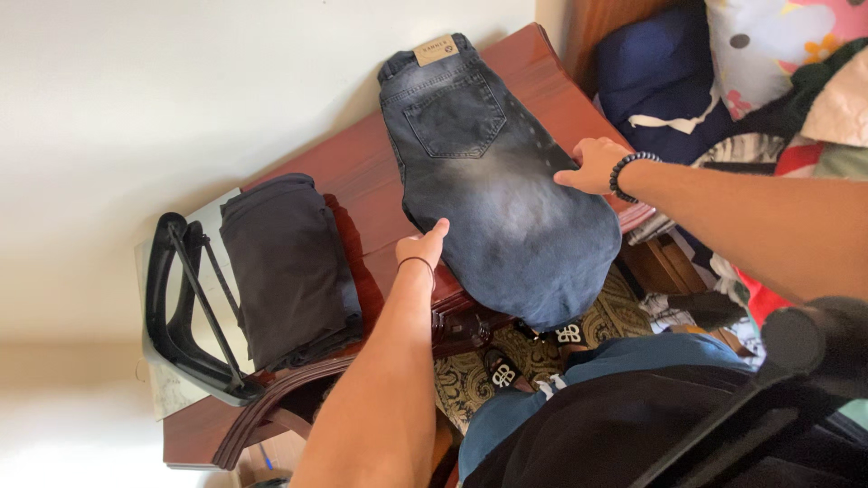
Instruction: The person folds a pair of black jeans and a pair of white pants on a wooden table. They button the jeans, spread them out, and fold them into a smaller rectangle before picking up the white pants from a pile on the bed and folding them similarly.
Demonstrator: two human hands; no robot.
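A pair of faded dark grey jeans (493,181) lies folded lengthwise on a reddish wooden table (362,172), its back pocket and waistband patch facing up. My left hand (423,246) rests on the jeans' left edge with a thumb on the cloth, a thin band on its wrist. My right hand (592,164), with a black bead bracelet on the wrist, presses fingers-down on the jeans' right edge. Neither hand grips the cloth.
A folded dark garment (285,267) lies on the table to the left. Beside it sits a black plastic frame (181,307) on a white sheet. A heap of clothes and a patterned pillow (768,54) fills the right. A patterned rug (524,357) shows below.
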